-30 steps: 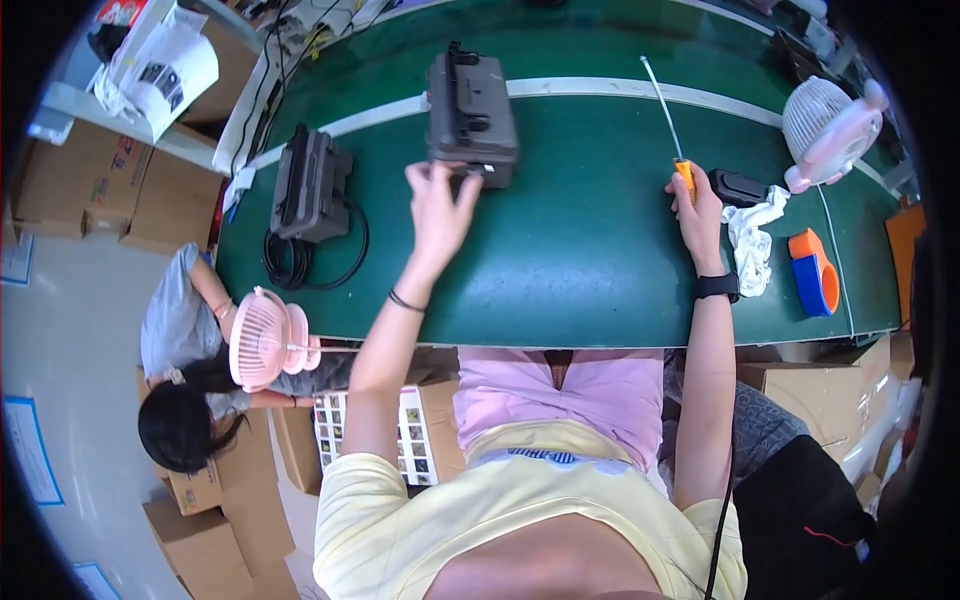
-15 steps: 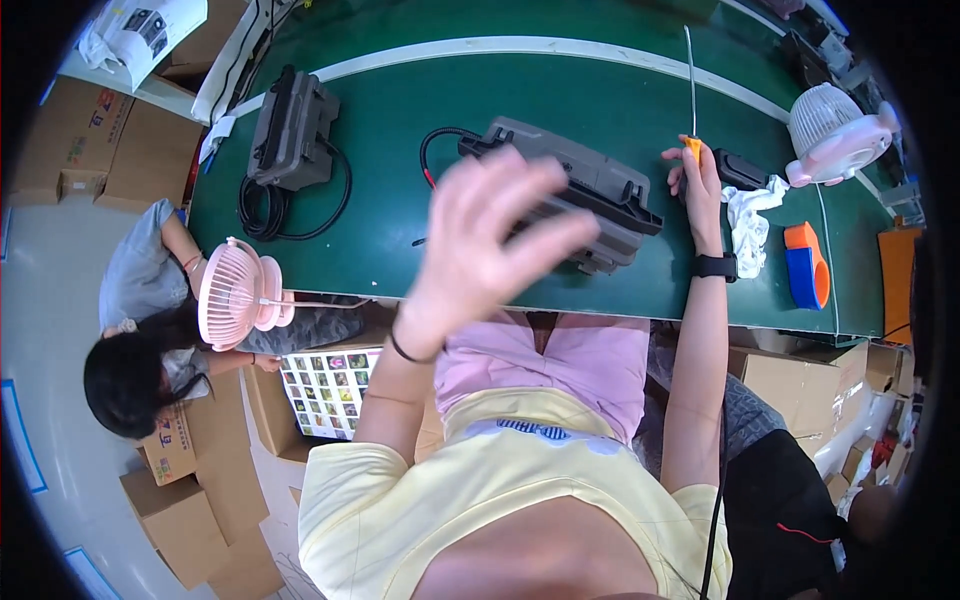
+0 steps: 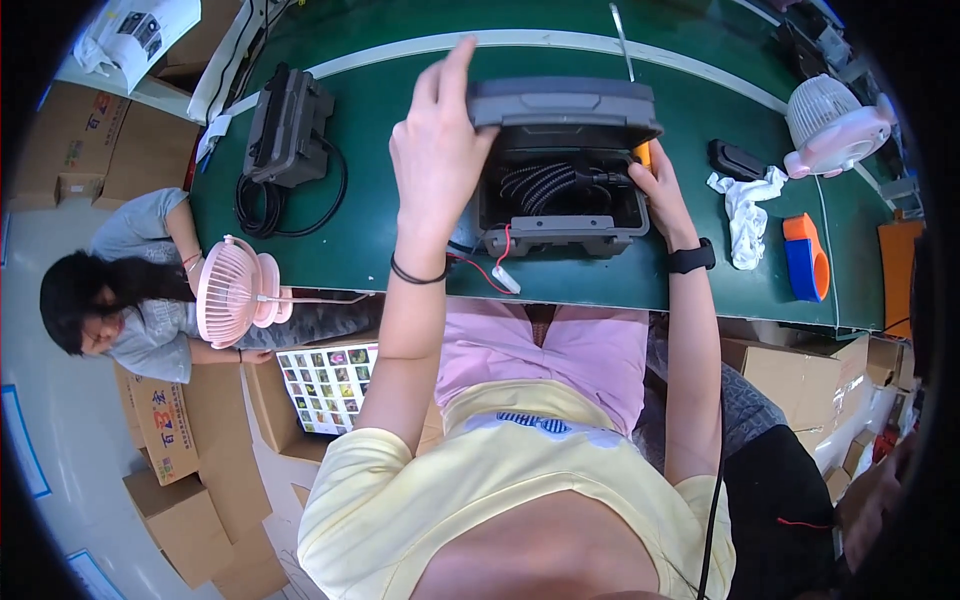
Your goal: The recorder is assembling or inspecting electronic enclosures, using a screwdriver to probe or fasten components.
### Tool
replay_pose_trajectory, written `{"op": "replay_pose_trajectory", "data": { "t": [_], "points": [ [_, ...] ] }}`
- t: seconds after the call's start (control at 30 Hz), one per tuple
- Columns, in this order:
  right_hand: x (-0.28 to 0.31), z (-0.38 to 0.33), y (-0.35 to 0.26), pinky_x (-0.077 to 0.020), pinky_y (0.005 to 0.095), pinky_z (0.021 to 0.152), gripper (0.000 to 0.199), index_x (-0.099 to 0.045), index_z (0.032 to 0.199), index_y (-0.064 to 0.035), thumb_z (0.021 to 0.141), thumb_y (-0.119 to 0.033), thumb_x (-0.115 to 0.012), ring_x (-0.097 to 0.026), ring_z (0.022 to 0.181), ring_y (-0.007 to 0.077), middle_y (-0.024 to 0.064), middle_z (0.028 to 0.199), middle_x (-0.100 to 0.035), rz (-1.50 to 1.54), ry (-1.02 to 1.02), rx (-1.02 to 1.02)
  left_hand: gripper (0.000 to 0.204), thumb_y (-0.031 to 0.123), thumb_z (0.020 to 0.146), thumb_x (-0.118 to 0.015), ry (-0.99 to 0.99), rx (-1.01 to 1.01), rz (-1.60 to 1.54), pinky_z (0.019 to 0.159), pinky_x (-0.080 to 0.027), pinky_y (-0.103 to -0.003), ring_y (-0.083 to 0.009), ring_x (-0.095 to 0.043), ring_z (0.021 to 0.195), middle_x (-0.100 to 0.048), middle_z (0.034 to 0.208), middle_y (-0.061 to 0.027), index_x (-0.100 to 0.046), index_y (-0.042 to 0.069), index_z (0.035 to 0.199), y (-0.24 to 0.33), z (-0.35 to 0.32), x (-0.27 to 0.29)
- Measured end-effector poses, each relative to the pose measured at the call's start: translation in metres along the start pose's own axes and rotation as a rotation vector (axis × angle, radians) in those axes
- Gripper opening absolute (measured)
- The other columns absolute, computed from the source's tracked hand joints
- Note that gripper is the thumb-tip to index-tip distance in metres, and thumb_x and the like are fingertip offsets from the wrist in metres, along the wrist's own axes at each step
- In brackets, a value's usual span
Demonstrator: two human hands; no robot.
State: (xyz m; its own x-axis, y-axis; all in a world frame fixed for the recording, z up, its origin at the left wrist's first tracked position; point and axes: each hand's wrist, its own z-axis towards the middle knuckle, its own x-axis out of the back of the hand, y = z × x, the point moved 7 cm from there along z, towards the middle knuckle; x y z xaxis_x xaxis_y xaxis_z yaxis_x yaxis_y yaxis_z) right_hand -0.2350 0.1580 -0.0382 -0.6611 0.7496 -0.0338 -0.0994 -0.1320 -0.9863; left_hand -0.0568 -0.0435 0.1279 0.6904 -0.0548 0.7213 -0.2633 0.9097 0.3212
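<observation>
In front of me on the green table [image 3: 420, 270] is a dark grey hard case [image 3: 570, 240], its lid [image 3: 560, 105] raised. Inside lies a coil of black ribbed cable [image 3: 540, 188]. A thin red wire with a white connector [image 3: 507, 280] hangs over the front left. My left hand [image 3: 435, 150] grips the lid's left edge, thumb underneath. At the case's right side, my right hand [image 3: 668, 200] is closed round the orange handle of a screwdriver [image 3: 643, 155], partly hidden by the lid; its long shaft points away past the lid. The right thumb rests at the case rim.
At left stand another grey case [image 3: 287, 125] with black cable and a pink fan [image 3: 240, 295]. To the right are a black oblong object [image 3: 738, 160], a white cloth [image 3: 745, 215], an orange-and-blue ring-shaped object [image 3: 805, 260] and a white fan [image 3: 825, 115]. A co-worker [image 3: 145, 270] bends at left.
The case was closed and slanted; now it faces me with its lid up. My left hand has gone from mid-air to the lid. My right hand has moved left to the case with the screwdriver.
</observation>
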Motion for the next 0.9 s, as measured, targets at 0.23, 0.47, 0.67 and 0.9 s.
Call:
{"op": "replay_pose_trajectory", "data": {
  "t": [0.23,0.47,0.67,0.9],
  "points": [
    [0.003,-0.001,-0.016,-0.0407,0.0253,0.088,0.06,-0.05,0.127,-0.0089,0.084,-0.04,-0.078,-0.049,0.094,0.0107,0.0006,0.103,-0.051,0.051,0.022,-0.047,0.06,0.012,0.092,-0.07,0.083,0.127,-0.687,0.098,-0.052,-0.041,-0.0361,-0.058,0.122,-0.034,0.152,-0.0201,-0.042,0.006,0.145,-0.021,-0.026,-0.043],
    [0.013,0.007,-0.003,-0.0387,0.0222,0.083,0.037,-0.055,0.117,-0.0101,0.093,-0.034,-0.07,-0.047,0.089,0.0076,-0.0025,0.095,-0.05,0.108,0.081,-0.102,0.054,0.033,0.074,-0.083,-0.171,-0.245,-0.477,0.105,-0.042,-0.045,-0.0313,-0.058,0.119,-0.067,0.121,-0.0106,-0.068,0.009,0.12,0.037,-0.057,-0.035],
    [0.004,0.005,-0.01,-0.0433,0.0203,0.077,0.033,-0.054,0.115,-0.0109,0.094,-0.03,-0.071,-0.053,0.086,0.005,-0.0025,0.094,-0.054,0.254,0.099,-0.141,0.054,0.032,0.074,-0.083,-0.246,-0.358,-0.356,0.107,-0.042,-0.046,-0.0301,-0.062,0.113,-0.07,0.109,-0.0107,-0.069,0.011,0.122,0.046,-0.057,-0.038],
    [0.013,0.009,-0.008,-0.0452,0.0188,0.074,0.036,-0.053,0.115,-0.0116,0.09,-0.024,-0.076,-0.055,0.081,0.0043,-0.0025,0.094,-0.055,0.301,0.111,-0.107,0.045,0.016,0.067,-0.084,0.025,-0.48,-0.486,0.086,-0.052,-0.039,-0.0237,-0.069,0.088,-0.072,0.1,-0.006,-0.074,0.01,0.11,0.057,-0.069,-0.014]
  ]
}}
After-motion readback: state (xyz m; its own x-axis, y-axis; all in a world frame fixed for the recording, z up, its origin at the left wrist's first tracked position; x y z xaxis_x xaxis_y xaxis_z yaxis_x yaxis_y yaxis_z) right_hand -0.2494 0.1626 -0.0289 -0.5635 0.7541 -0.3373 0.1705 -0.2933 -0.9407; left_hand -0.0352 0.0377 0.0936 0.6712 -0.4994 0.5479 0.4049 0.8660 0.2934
